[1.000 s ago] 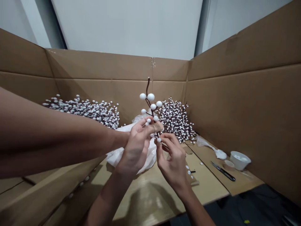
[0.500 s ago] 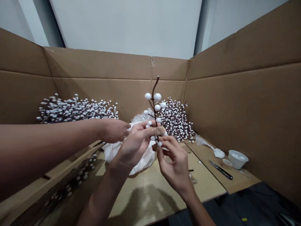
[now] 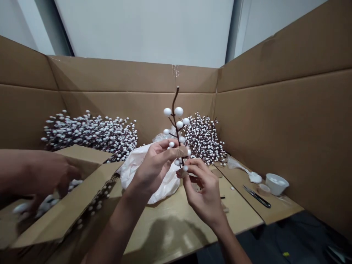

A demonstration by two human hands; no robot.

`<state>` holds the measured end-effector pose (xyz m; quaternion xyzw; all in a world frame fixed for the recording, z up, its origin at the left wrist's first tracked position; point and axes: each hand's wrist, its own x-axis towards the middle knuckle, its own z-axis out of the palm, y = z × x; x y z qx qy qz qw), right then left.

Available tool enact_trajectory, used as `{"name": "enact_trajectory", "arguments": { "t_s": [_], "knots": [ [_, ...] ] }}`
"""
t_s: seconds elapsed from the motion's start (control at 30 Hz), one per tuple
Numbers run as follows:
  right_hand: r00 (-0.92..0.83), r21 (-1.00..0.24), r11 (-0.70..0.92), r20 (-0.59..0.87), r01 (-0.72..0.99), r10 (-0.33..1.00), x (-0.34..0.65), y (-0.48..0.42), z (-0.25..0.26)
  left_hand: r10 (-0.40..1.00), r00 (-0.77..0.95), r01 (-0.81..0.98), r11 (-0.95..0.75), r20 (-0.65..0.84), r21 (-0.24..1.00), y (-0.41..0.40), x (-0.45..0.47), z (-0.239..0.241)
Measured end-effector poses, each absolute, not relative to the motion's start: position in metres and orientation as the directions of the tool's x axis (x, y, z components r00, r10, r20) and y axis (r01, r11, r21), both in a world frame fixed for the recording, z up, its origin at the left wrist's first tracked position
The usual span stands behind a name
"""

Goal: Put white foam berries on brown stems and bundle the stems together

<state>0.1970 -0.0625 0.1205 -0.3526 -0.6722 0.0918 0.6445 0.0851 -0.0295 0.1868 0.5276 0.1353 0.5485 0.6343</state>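
A brown artificial berry branch [image 3: 176, 121] with white balls stands upright before me, between both hands. My left hand [image 3: 158, 161] pinches its stem partway down; the thumb lies across it. Lower on the same branch, the fingertips of my right hand [image 3: 202, 183] are closed around the bottom end, by a white ball. What exactly the right fingertips press on is partly hidden. Behind my hands lies a crumpled white plastic bag [image 3: 165, 187] on the table.
Piles of white-berry branches lie at the back left [image 3: 90, 132] and back right [image 3: 205, 139]. A co-worker's hand [image 3: 52, 176] reaches into a cardboard box [image 3: 90, 183] at left. On the right are a white bowl [image 3: 277, 184], snips [image 3: 257, 196] and a tape roll [image 3: 263, 189].
The co-worker's arm has moved from the plastic bag leftward to the cardboard box, among white balls. My hands keep the same grip on the branch, which appears slightly further left.
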Motion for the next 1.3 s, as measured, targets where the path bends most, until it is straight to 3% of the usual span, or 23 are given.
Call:
{"name": "enact_trajectory", "arguments": {
  "t_s": [0.17,0.47,0.77,0.97,1.3],
  "knots": [
    [0.099,-0.610,0.739,0.786,0.286,0.610,0.196,-0.061,0.119,0.832,0.430,-0.526,-0.084,0.350,0.846,-0.030,0.085,0.189],
    [0.071,-0.708,0.703,0.706,0.060,0.705,0.195,-0.062,0.124,0.796,0.419,-0.440,-0.242,0.436,0.865,-0.022,0.080,0.185],
    [0.057,-0.678,0.702,0.727,0.218,0.684,0.193,-0.062,0.119,0.872,0.209,-0.459,-0.313,0.443,0.831,-0.024,0.091,0.183],
    [0.077,-0.620,0.714,0.770,0.326,0.634,0.193,-0.059,0.118,0.901,0.212,-0.460,-0.250,0.379,0.852,-0.024,0.093,0.182],
    [0.080,-0.621,0.710,0.768,0.332,0.635,0.197,-0.061,0.116,0.910,0.211,-0.494,-0.216,0.357,0.842,-0.026,0.100,0.181]
  ]
}}
